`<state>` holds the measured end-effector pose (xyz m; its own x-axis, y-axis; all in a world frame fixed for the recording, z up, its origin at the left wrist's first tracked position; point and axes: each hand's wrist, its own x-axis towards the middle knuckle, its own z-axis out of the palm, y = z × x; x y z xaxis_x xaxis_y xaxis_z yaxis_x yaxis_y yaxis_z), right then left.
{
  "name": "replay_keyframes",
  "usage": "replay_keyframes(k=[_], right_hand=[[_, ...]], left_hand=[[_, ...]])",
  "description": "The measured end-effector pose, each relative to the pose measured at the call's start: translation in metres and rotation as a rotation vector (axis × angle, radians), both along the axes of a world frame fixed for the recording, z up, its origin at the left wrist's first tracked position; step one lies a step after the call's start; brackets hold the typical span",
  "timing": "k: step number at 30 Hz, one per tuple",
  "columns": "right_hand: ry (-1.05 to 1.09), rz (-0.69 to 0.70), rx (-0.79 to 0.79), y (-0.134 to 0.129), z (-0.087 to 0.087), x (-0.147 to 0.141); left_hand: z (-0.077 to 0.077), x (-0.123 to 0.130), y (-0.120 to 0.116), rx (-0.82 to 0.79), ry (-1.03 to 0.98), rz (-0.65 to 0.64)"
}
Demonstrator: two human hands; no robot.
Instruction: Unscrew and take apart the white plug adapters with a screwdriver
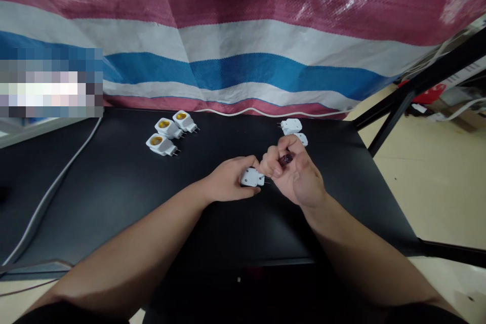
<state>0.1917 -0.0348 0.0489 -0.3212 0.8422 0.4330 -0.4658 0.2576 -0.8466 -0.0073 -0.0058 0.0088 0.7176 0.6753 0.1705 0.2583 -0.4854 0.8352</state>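
Near the middle of the black table, my left hand (233,178) grips a white plug-in lamp socket (250,177) between thumb and fingers. Its flat side with small holes faces up and its prongs point right. My right hand (294,169) is closed around a dark reddish handle (286,159), just right of the socket. The tool's far end is too small to make out clearly, but it reaches toward the socket's pronged end. Beyond my right hand lie two white pieces, one (292,126) with prongs pointing left, the other (301,138) partly hidden by my fingers.
Several white sockets (161,145) with golden round openings lie at the back left of the table (114,177). A white cable (56,187) runs down the left side, another along the back edge. Striped sheeting (243,71) hangs behind; a black metal frame (402,104) stands right.
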Motion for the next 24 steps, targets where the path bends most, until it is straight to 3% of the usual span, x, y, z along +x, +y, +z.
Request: replay_keyframes(k=[4, 10, 15, 20, 24], right_hand=[[0.038, -0.019, 0.01, -0.0006, 0.0, 0.0001], [0.052, 0.011, -0.168, -0.006, 0.0068, 0.0003], [0.082, 0.047, -0.151, -0.0059, 0.0031, -0.0005], [0.053, -0.023, -0.177, -0.0028, 0.0036, 0.0011], [0.049, 0.077, -0.191, -0.0049, 0.005, 0.0017]], left_hand=[[0.0025, -0.0001, -0.0011, -0.033, -0.024, -0.014], [0.0017, 0.0, -0.0009, -0.044, 0.028, 0.014], [0.0028, 0.0003, -0.0009, -0.04, 0.011, 0.007], [0.0027, 0.0004, -0.001, -0.038, 0.008, 0.018], [0.0016, 0.0009, -0.0008, -0.035, 0.012, 0.02]])
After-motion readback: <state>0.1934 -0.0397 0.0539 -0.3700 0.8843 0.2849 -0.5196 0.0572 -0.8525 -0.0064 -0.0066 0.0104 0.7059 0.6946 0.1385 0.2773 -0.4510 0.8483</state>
